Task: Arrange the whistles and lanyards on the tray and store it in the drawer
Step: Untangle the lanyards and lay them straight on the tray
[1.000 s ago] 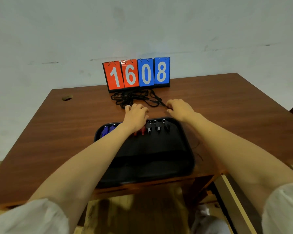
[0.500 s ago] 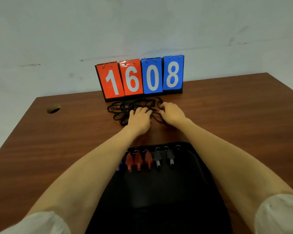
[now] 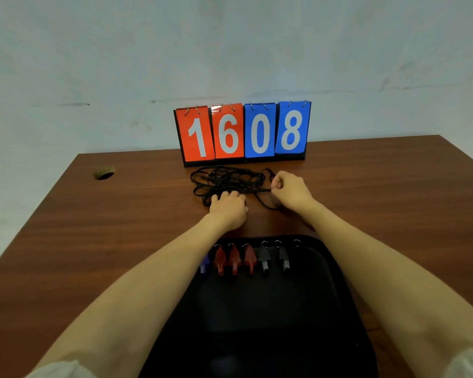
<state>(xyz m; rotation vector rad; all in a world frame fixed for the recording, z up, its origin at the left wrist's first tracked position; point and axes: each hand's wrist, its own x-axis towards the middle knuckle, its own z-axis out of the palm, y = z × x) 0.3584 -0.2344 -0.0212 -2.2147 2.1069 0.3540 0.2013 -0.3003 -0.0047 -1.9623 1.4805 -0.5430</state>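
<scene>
Black cord first: right hand (image 3: pixel 291 190) pinches a strand of the lanyards (image 3: pixel 230 180) betw. thumb and forefinger, grip pressed tight on it at the pile's right edge, other fingers curled in. Strand runs from the pinch back left into the tangle; another loop trails down under the right wrist. Left hand (image 3: pixel 228 210) lies palm-down on the near edge of the pile, fingers (image 3: pixel 224 195) flat and slightly spread over the cords, pressing, not closed round anything.

Lanyards sit as one loose tangle on the desk (image 3: pixel 93 227), just in front of the scoreboard (image 3: pixel 243 132), well beyond the tray. Scoreboard stands upright at the desk's far edge vs. the wall: two red cards "1", "6", two blue "0", "8", on rings.

Tray (image 3: pixel 325 268) is black, nearest the person, betw. both forearms; its left side is covered by the left forearm. Inside, along the far rim, whistles in a row w/ key rings pointing away: blue whistle (image 3: pixel 204 261) partly hidden by the arm, red whistles (image 3: pixel 234 259) x3, dark whistles (image 3: pixel 273 256) x2, plus one more ring at the right whose body can't be made out. Rest of tray bare.

Cable hole (image 3: pixel 104 172) at far left of desk. White sleeves at bottom corners.
</scene>
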